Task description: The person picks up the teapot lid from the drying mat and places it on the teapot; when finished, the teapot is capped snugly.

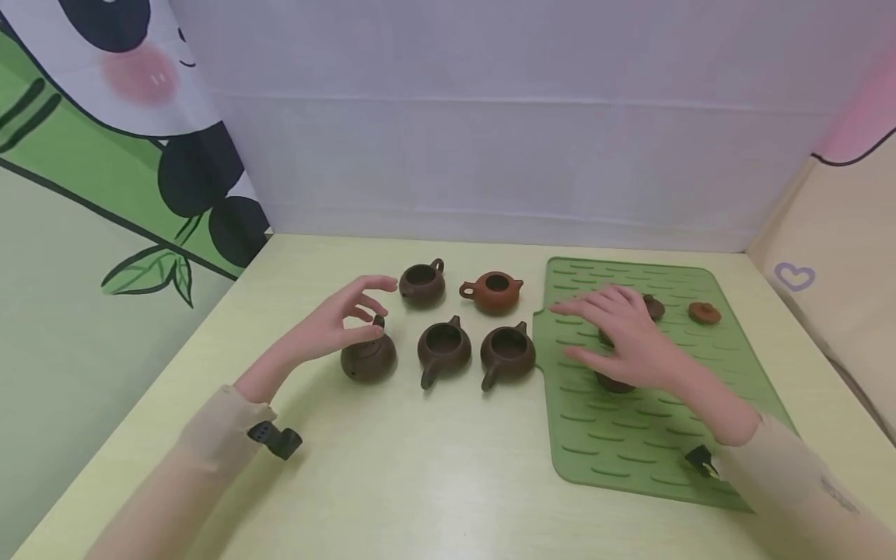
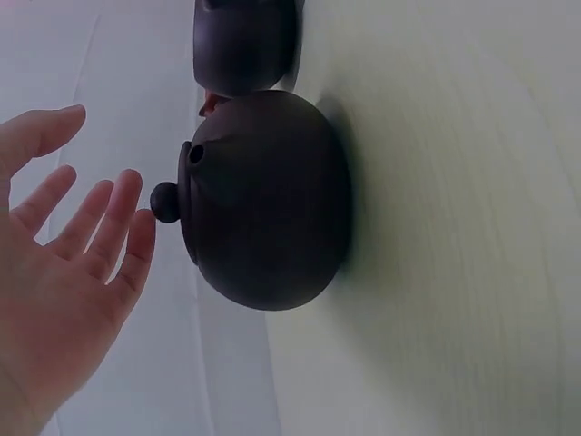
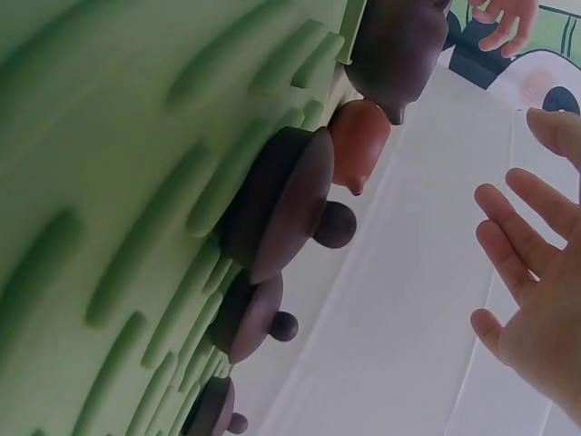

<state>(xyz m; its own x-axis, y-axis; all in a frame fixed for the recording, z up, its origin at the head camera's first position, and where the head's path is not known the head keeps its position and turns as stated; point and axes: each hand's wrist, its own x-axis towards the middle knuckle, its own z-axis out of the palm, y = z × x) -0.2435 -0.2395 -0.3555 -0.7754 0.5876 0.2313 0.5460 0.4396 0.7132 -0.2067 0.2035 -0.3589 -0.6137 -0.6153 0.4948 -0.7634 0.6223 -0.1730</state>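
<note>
My left hand [image 1: 346,315] hovers with loosely bent, spread fingers over a dark brown teapot [image 1: 367,362] that wears its lid. In the left wrist view the fingertips are close to the round lid knob [image 2: 164,202]; whether they touch it I cannot tell. Over the green mat, my right hand [image 1: 623,338] is held with fingers extended and nothing in its grasp. Beneath it, a dark lid [image 3: 281,204] lies knob up, mostly covered by the hand in the head view. Farther back on the mat are another dark lid [image 1: 655,308] and a reddish-brown lid [image 1: 704,313].
Two lidless dark teapots [image 1: 444,350] [image 1: 509,354] stand mid-table with handles toward me. Behind them are a lidless dark teapot [image 1: 423,289] and a lidless reddish-brown one [image 1: 498,297]. The ridged green mat [image 1: 595,443] covers the table's right side. A pale cloth wall [image 1: 504,163] closes the back.
</note>
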